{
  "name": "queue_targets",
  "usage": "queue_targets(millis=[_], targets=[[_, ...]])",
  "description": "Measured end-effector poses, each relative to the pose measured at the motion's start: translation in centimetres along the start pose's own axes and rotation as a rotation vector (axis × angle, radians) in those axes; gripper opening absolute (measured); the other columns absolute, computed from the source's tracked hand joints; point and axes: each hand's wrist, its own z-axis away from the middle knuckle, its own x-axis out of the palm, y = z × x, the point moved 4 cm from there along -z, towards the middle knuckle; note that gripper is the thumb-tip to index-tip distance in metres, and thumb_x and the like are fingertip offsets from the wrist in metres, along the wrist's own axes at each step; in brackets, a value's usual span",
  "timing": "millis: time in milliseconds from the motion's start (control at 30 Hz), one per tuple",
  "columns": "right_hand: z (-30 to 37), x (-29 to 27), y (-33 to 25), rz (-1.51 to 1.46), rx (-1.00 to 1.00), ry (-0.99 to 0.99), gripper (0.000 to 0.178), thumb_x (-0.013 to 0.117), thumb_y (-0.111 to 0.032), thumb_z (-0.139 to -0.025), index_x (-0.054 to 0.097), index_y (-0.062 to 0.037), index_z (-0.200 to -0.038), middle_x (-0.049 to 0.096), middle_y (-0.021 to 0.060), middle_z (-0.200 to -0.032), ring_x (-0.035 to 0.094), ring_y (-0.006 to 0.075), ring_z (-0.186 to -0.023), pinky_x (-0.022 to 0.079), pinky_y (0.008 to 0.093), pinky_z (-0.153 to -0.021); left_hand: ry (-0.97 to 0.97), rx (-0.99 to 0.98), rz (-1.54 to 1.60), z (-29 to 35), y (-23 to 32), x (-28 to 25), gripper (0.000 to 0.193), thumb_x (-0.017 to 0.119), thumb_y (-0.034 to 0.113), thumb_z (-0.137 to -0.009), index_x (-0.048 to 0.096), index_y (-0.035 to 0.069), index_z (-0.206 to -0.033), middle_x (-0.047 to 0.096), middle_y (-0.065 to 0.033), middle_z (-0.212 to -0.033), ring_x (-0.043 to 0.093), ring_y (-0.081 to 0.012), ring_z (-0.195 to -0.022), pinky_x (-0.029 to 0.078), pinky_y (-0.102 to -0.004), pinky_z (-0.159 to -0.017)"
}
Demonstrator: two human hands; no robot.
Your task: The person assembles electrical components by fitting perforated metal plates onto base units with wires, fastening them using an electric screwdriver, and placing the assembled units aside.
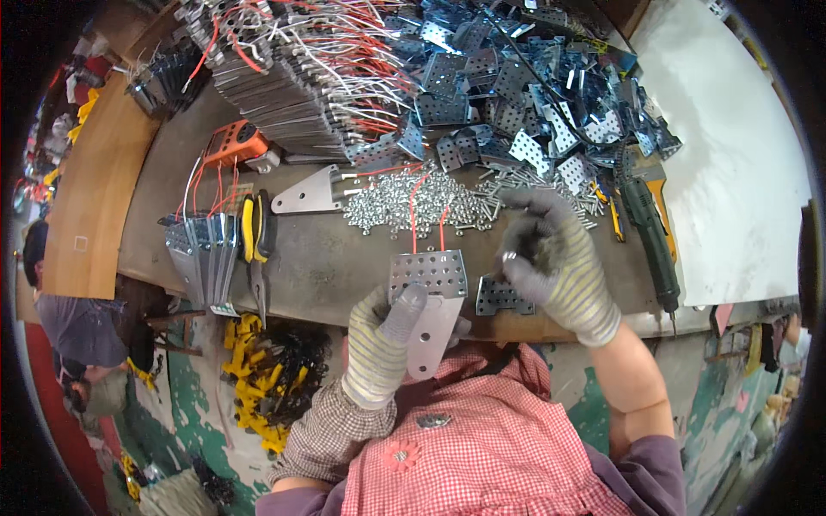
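Note:
My left hand, in a striped grey-and-yellow glove, grips a metal bracket assembly with the thumb on top. This assembly joins a perforated plate to a tapered flat plate, and two red wires rise from its far end. Just right of it hovers my right hand, gloved alike, fingers curled, with a small shiny metal piece at the thumb tip; its exact kind is too small to make out. Under that hand lies a loose perforated bracket by the table's near edge. Beyond both hands spreads a pile of small nuts, with screws beside it.
Stacked plates with red and white wires stand far left, blue-tinted perforated brackets heap far right. Left are an orange meter, yellow-black pliers, a tapered plate and finished-looking assemblies. A green electric screwdriver lies right.

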Motion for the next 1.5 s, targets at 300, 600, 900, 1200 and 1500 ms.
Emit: queue_targets(millis=[300,600,900,1200,1500], targets=[[1.7,1.5,1.1,0.028,0.072,-0.132,0.069,0.080,0.002,-0.085,0.055,-0.0079,-0.149,0.057,-0.0006,-0.103,0.057,0.0082,-0.097,0.052,0.0248,-0.088,0.081,0.060,-0.167,0.0,-0.3,-0.2,0.041,0.073,0.038,-0.103,0.074,0.000,-0.118,0.077,-0.0044,-0.099,0.070,-0.0090,-0.083,0.057,-0.0252,-0.072],[2.4,3.0,-0.2,0.496,-0.285,-0.068,0.054,0.078,-0.003,-0.090,0.061,-0.0078,-0.142,0.067,0.0055,-0.095,0.066,0.0142,-0.082,0.055,0.0290,-0.074,0.010,0.129,-0.251,0.1,-1.6,-1.0,0.038,0.070,0.032,-0.105,0.070,-0.001,-0.125,0.075,-0.0035,-0.100,0.070,-0.0091,-0.088,0.057,-0.0255,-0.076],[2.5,1.7,-1.1,0.321,-0.441,0.057,0.016,0.081,-0.019,-0.093,0.077,-0.0049,-0.100,0.071,0.0100,-0.100,0.071,0.0228,-0.091,0.057,0.0332,-0.078,-0.140,0.000,0.026,0.5,-2.2,-0.9,0.040,0.061,0.026,-0.110,0.061,0.000,-0.140,0.073,-0.0072,-0.121,0.070,-0.0127,-0.103,0.059,-0.0287,-0.089],[1.2,3.8,-1.1,0.680,-0.701,0.016,0.023,0.086,-0.021,-0.071,0.077,-0.0138,-0.091,0.073,0.0096,-0.131,0.063,0.0376,-0.128,0.049,0.0516,-0.107,-0.240,0.060,-0.172,0.7,-2.8,0.8,0.041,0.061,0.028,-0.109,0.060,0.000,-0.140,0.068,-0.0033,-0.122,0.063,-0.0101,-0.107,0.053,-0.0268,-0.093],[3.8,3.2,-1.1,0.812,-0.612,0.055,0.048,0.079,-0.014,-0.081,0.076,-0.0129,-0.128,0.053,0.0237,-0.154,0.066,0.0362,-0.123,0.051,0.0473,-0.105,-0.323,0.025,-0.026,-0.4,-2.0,3.5,0.066,0.058,0.032,-0.109,0.033,-0.001,-0.160,0.058,-0.0124,-0.138,0.062,-0.0199,-0.115,0.052,-0.0344,-0.100]])
